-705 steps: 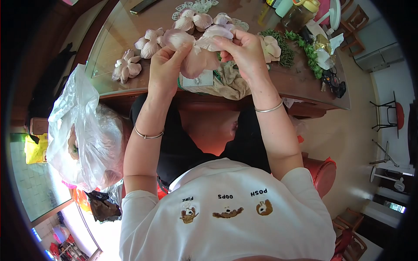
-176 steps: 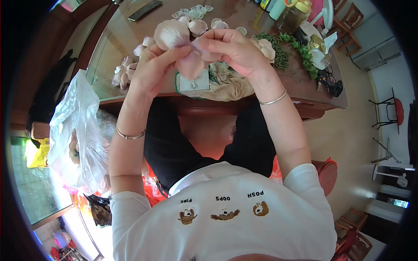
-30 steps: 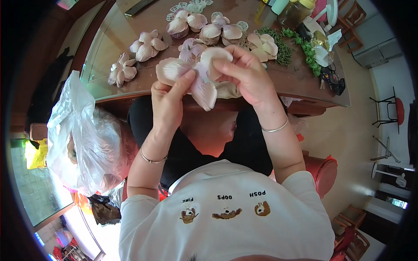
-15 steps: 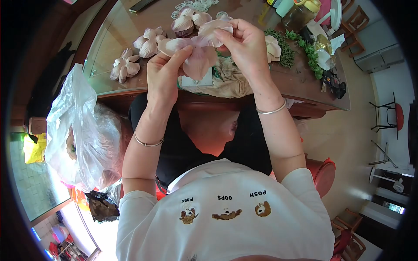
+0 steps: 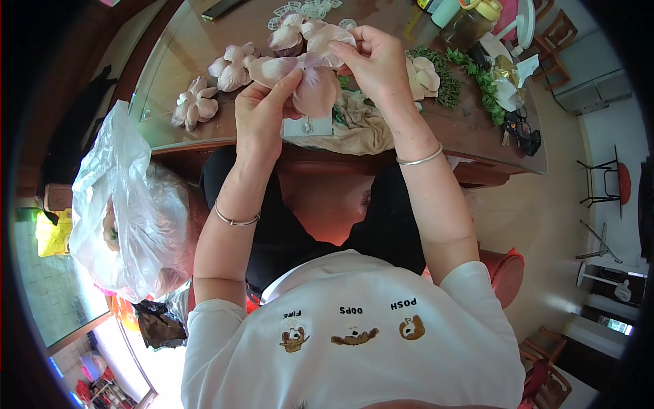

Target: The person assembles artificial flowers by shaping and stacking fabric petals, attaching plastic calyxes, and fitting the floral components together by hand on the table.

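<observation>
A pale pink flower piece with broad petals (image 5: 315,92) is held between my two hands above the table's near edge. My left hand (image 5: 266,109) pinches it near the centre, thumb on top. My right hand (image 5: 373,65) grips the upper right petal between thumb and fingers. Behind the held piece lies a stacked petal flower (image 5: 289,35); to the left are two more petal flowers, one (image 5: 234,66) beside the other (image 5: 195,103). A cream flower (image 5: 422,77) lies right of my right hand. Below the held petals are a small white block (image 5: 308,127) and a crumpled beige cloth (image 5: 364,126).
On the table (image 5: 470,136) are green sprigs (image 5: 446,82), a leafy garland (image 5: 487,92), a jar with a yellow lid (image 5: 466,24), glasses and keys (image 5: 521,128), and a dark phone (image 5: 221,8). A clear plastic bag (image 5: 129,211) stands at the left, a red bin (image 5: 503,273) at the right.
Since a second ago, both hands have risen with the flower piece, farther over the table. In the last half second my right hand has shifted slightly left, and the held petals have turned a little.
</observation>
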Tool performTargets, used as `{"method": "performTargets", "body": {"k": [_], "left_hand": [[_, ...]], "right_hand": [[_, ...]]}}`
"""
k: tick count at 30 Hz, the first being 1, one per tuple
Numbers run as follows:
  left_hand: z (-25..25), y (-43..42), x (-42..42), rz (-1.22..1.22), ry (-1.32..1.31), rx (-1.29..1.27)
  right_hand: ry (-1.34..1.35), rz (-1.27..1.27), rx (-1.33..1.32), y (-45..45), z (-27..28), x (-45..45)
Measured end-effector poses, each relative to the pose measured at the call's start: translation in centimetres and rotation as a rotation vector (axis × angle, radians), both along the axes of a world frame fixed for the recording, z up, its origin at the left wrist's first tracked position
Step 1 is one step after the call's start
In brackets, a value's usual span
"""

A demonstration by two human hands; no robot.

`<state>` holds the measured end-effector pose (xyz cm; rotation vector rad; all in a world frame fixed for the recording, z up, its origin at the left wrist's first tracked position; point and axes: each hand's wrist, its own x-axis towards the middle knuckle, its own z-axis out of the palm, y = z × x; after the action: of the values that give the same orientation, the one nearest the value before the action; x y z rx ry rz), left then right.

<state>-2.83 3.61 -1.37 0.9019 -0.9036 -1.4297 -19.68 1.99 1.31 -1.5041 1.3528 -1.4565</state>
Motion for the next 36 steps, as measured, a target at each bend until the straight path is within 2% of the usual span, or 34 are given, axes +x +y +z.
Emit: {"method": "performTargets", "body": {"k": [15,21,26,36], "left_hand": [[0.0,0.3,-0.6,0.006,0.012,-0.043],[0.0,0.2,-0.5,0.014,0.017,-0.033],[0.0,0.2,-0.7,0.022,0.022,-0.026],[-0.3,0.2,-0.5,0.035,0.033,-0.009]], "right_hand": [[0.237,-0.054,-0.158,-0.8,-0.5,0.1],[0.229,-0.056,-0.175,-0.7,-0.1,0.2],[0.106,-0.033,-0.145,-0.2,0.6,0.8],[0.242,-0.055,-0.179,-0.9,-0.5,0.1]]}}
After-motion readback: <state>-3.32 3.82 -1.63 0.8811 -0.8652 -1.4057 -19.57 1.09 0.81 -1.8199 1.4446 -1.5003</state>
